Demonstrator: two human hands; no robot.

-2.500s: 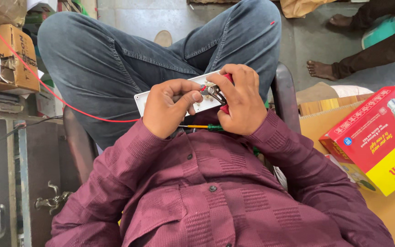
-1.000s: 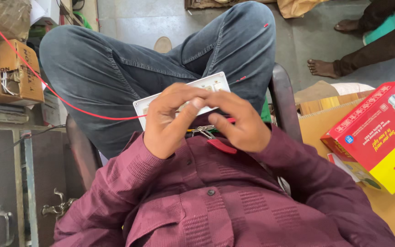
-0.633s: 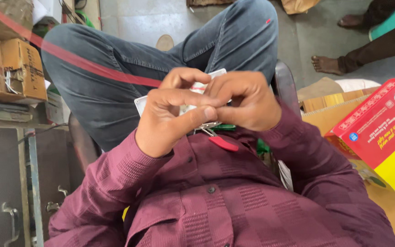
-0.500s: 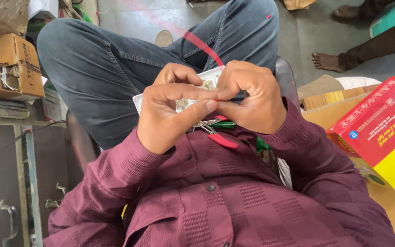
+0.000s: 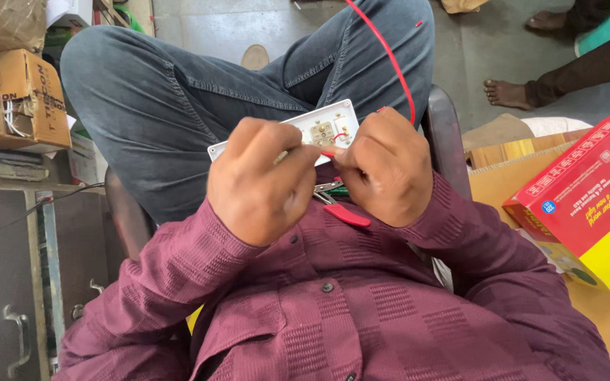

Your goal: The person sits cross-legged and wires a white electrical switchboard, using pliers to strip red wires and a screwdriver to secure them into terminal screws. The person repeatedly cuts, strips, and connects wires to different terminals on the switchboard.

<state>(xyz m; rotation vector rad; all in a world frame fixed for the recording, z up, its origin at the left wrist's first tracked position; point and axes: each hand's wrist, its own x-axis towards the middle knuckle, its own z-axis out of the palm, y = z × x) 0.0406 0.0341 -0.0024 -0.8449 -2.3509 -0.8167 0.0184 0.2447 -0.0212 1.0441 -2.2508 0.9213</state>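
Both hands meet over the lap: the left hand grips the near edge of a white switch plate resting on the thighs, while the right hand pinches a red wire at its terminals. Red-handled pliers lie against the maroon shirt.

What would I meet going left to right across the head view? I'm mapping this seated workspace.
Brown cardboard boxes → left hand → white switch plate → right hand → red and yellow box.
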